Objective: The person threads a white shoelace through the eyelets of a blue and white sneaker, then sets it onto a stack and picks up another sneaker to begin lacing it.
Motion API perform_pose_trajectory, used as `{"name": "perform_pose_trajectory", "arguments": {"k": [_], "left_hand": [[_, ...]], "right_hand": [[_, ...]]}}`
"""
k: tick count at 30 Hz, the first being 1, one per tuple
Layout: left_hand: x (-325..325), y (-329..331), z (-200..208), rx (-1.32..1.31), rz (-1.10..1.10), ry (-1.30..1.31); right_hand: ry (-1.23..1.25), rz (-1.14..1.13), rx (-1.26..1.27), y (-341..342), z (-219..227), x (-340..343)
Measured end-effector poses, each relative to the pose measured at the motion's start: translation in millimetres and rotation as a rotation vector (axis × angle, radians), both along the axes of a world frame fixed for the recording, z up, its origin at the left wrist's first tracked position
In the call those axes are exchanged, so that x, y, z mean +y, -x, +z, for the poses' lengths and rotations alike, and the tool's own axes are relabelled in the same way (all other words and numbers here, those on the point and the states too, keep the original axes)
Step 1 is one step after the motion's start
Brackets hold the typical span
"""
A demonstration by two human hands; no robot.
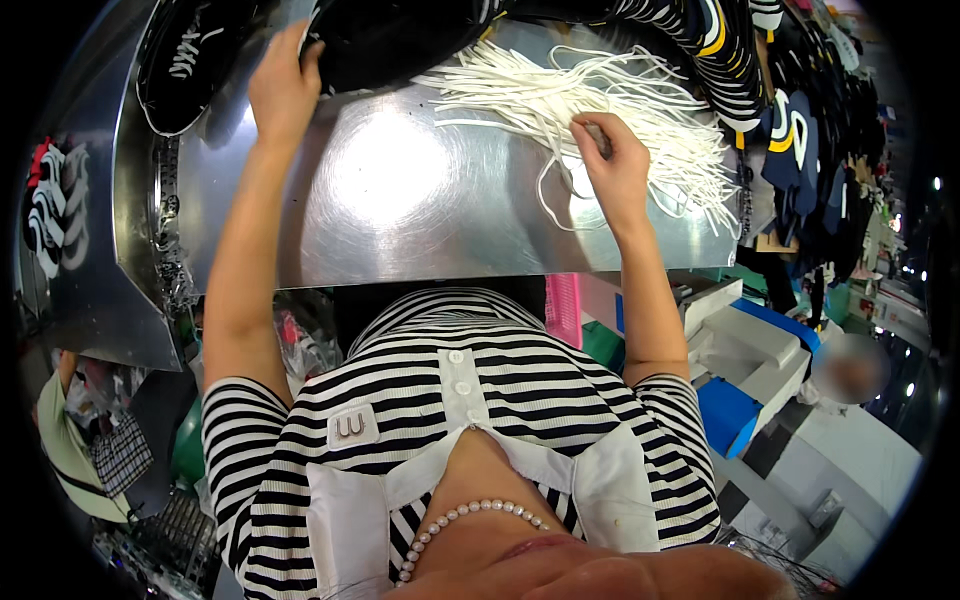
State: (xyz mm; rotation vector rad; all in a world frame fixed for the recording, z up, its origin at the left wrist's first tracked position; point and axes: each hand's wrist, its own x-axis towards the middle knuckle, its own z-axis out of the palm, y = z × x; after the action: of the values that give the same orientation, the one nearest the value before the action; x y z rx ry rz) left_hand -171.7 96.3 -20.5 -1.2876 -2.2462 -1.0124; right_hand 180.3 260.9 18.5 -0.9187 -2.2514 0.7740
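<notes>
My left hand (284, 88) is at the far left of the metal table, closed on the near edge of a black, rounded fabric piece (385, 45) that looks like part of a shoe upper. Some of its fingers are hidden behind the edge. Over the near side of a loose heap of white cords (560, 95), my right hand (618, 165) is closed, thumb and forefinger pinched at the cords. Which strand lies between the fingertips is hard to make out. One cord loops down onto the metal beside this hand.
Another black piece with white marks (190, 65) lies at the far left. A row of overlapping dark pieces with white and yellow trim (715, 50) curves along the far right. The metal table (400, 220) has its front edge before my body. A pink basket (563, 310) stands below it.
</notes>
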Motion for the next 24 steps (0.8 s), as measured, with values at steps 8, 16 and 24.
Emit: {"name": "perform_pose_trajectory", "arguments": {"k": [8, 16, 24], "left_hand": [[-68, -29, 14, -0.319, 0.087, -0.228], [-148, -104, 107, 0.090, 0.074, -0.324], [-108, -103, 56, 0.468, 0.071, -0.049]], "right_hand": [[-0.102, -0.072, -0.232, -10, -10, -45], [-0.405, 0.091, -0.317, 51, -23, 1], [0.167, 0.257, -0.010, 53, 9, 31]]}}
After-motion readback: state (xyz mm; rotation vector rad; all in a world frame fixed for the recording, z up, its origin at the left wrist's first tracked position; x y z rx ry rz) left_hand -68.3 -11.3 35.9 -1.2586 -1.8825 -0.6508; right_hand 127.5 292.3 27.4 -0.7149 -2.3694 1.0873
